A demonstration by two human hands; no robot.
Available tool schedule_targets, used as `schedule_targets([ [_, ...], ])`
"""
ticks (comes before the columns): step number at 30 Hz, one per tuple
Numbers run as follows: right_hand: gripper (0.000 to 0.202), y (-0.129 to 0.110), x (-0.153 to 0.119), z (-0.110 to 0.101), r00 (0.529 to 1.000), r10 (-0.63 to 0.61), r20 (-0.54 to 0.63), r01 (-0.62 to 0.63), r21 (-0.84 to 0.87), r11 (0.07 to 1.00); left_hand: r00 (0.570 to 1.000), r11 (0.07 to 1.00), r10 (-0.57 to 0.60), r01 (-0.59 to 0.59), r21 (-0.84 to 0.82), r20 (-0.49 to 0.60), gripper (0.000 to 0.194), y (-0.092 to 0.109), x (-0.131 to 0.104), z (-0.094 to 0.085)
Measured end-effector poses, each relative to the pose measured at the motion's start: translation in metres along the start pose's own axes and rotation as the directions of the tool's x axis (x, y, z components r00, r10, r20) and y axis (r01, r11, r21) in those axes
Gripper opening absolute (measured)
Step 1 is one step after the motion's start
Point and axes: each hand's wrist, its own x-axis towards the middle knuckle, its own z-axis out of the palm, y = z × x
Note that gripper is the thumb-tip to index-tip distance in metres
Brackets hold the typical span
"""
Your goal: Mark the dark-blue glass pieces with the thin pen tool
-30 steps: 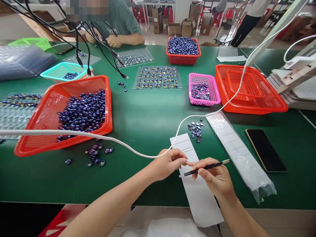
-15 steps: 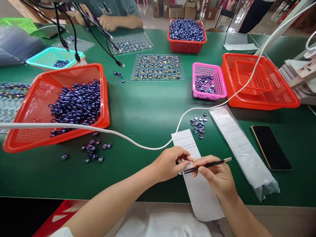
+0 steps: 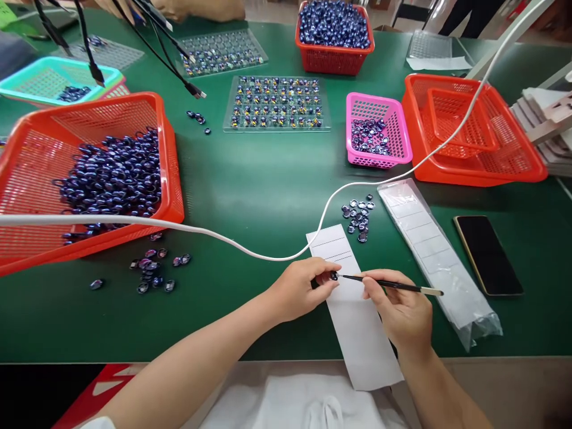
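My left hand (image 3: 297, 289) pinches a small dark shiny piece (image 3: 333, 276) between thumb and fingertips; its exact kind is too small to tell. Black tweezers (image 3: 397, 285) with a pale end are gripped in my right hand (image 3: 404, 313), their tips touching or very near that piece. Both hands are over a white paper strip (image 3: 357, 333) printed with lines at its far end. Beyond it lies a cluster of loose dark oval pieces (image 3: 358, 219). A white cable (image 3: 250, 252) runs across the table just past my hands.
An orange basket (image 3: 172, 173) of dark looped pieces stands left, with loose pieces (image 3: 149, 268) before it. Ahead are a clear tray (image 3: 277, 104), a red basket (image 3: 333, 59) and a pink basket (image 3: 378, 161). Bagged strips (image 3: 429, 244) and a phone (image 3: 488, 256) lie right.
The tweezers' tips have swung up from below my left fingers to the small piece. My right hand has drawn slightly away from the left. The view has tilted down a little.
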Motion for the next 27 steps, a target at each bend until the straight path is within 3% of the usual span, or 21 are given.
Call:
schedule_targets([
  [27,0.009,0.0034,-0.0027,0.0021,0.997,-0.079,-0.02,0.076,-0.131,0.988,1.0,1.0,0.01,-0.01,0.011,-0.011,0.024,0.0002,0.0014,-0.0002],
])
